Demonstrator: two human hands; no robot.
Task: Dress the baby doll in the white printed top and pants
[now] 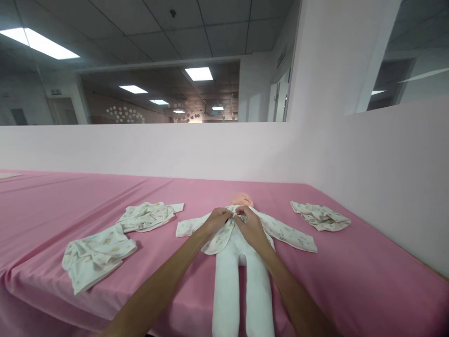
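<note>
Doll legs cut off by bottom edge; shirt neckline partly hidden by hands, detail too small.

On a pink cloth table cover: one white soft-bodied doll, head towards the low white wall behind, under a white printed long-sleeved jacket with sleeves spread left and right; left hand and right hand at its neck front. Left of doll: one crumpled white printed garment, a second white printed garment touching it behind. Right of doll, apart: a third white printed garment.
</note>
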